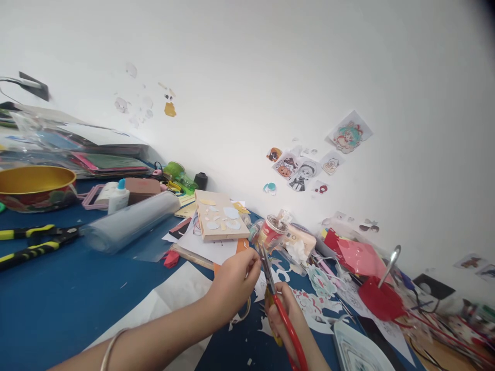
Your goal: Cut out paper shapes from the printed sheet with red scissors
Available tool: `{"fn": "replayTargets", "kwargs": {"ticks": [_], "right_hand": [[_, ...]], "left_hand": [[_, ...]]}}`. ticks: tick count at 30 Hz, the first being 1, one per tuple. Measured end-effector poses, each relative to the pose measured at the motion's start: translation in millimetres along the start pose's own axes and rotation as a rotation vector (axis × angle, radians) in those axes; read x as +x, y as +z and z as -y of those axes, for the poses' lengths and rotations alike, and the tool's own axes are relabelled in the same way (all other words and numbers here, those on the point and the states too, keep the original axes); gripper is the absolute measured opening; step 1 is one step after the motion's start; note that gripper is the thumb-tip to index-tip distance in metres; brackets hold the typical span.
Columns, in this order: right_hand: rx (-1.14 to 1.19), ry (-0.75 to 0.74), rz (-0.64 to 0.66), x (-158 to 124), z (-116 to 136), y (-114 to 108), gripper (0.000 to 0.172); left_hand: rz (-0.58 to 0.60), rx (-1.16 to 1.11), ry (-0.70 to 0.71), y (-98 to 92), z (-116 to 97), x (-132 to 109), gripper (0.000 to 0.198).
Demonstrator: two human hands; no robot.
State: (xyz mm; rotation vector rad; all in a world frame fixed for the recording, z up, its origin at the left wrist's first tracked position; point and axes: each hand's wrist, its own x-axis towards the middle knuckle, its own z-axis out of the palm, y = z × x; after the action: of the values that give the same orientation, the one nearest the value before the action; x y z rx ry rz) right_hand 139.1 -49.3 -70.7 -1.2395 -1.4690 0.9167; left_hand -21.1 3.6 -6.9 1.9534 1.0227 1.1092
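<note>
My right hand (286,319) grips red-handled scissors (278,304), their blades pointing up toward my left hand. My left hand (234,283) is closed in a pinch at the blade tips, holding something too small to make out. A thin bangle (112,348) sits on my left forearm. Both hands hover over a blue table (58,299) strewn with white paper cut-outs (313,304) and scraps. A small red and white cup (270,232) stands just beyond the scissor tips.
A wooden block with paper shapes (218,214), a clear plastic roll (131,221), a glue bottle (118,196), yellow-black pliers (34,242) and a gold bowl (34,185) lie to the left. Red paper (356,255) and clutter fill the right. Stickers (305,170) dot the wall.
</note>
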Motion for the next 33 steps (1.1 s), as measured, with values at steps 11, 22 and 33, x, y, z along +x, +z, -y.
{"fn": "replayTargets", "kwargs": {"ticks": [11,22,33], "right_hand": [[-0.048,-0.078,0.007,0,-2,3,0.05],[-0.064,-0.071,0.022,-2,8,3,0.048],[-0.064,-0.074,-0.003,-1,5,2,0.045]], "left_hand": [[0.026,-0.187,-0.024,0.5,4,5,0.019],[0.055,-0.141,-0.02,-3.2,1,8,0.015],[0.061,-0.12,-0.007,-4.2,1,10,0.016]]}}
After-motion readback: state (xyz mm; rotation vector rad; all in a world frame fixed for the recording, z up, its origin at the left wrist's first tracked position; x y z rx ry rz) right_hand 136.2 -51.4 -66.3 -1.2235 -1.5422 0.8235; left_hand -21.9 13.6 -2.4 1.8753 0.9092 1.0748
